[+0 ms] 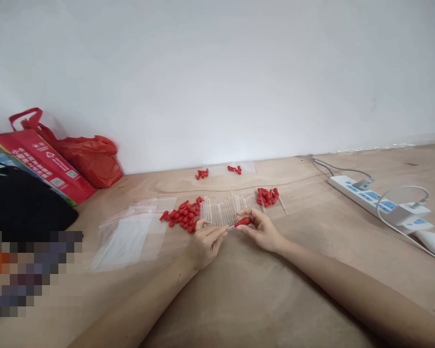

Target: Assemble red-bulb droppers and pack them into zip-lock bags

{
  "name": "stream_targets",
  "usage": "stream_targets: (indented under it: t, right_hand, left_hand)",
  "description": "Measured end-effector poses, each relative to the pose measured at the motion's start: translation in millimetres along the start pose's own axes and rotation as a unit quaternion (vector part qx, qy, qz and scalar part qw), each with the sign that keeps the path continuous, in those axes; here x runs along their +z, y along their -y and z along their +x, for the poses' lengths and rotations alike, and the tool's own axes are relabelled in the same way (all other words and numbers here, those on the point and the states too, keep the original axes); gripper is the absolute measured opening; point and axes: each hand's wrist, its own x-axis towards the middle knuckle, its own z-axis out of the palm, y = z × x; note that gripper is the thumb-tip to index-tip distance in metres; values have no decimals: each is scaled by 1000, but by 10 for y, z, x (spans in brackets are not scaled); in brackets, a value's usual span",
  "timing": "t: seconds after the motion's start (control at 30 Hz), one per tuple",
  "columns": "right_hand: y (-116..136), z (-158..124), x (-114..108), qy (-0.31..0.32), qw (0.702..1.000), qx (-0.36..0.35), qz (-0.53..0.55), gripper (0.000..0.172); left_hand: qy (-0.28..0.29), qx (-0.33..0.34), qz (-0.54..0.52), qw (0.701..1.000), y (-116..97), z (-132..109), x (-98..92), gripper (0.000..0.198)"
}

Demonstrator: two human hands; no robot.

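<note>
My right hand pinches a red rubber bulb at its fingertips. My left hand is closed on the thin clear tube that meets the bulb. Both hands hover just in front of a row of clear glass tubes lying on the wooden table. A heap of red bulbs lies left of the tubes, and a smaller heap of red bulbs lies to their right.
Clear zip bags lie to the left. Two small bagged sets rest near the wall. A red plastic bag and a red box stand at far left. A white power strip with cables sits at right.
</note>
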Motion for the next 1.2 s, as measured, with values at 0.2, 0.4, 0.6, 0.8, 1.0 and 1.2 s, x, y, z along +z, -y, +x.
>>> stream_targets:
  t: [0.2, 0.4, 0.6, 0.8, 1.0, 1.2]
  right_hand:
    - [117, 153, -60, -42, 992, 74, 96, 35]
    - [45, 484, -868, -188, 974, 110, -66, 50]
    - [-256, 494, -1347, -212, 901, 190, -327, 27]
    - [-420, 451, -1303, -199, 887, 180, -375, 38]
    - [-439, 447, -1346, -192, 875, 176, -408, 35]
    - [-430, 405, -1376, -236, 864, 172, -409, 26]
  left_hand:
    - [24, -28, -27, 999, -4, 0, -25, 24]
    - [40, -61, -11, 997, -12, 12, -34, 20]
    - [58, -60, -10, 996, -15, 9, -5, 14]
    - [75, -62, -12, 995, -14, 8, -10, 13]
    - [73, -63, -10, 995, -17, 16, -13, 12]
    - [69, -67, -8, 995, -11, 13, -11, 12]
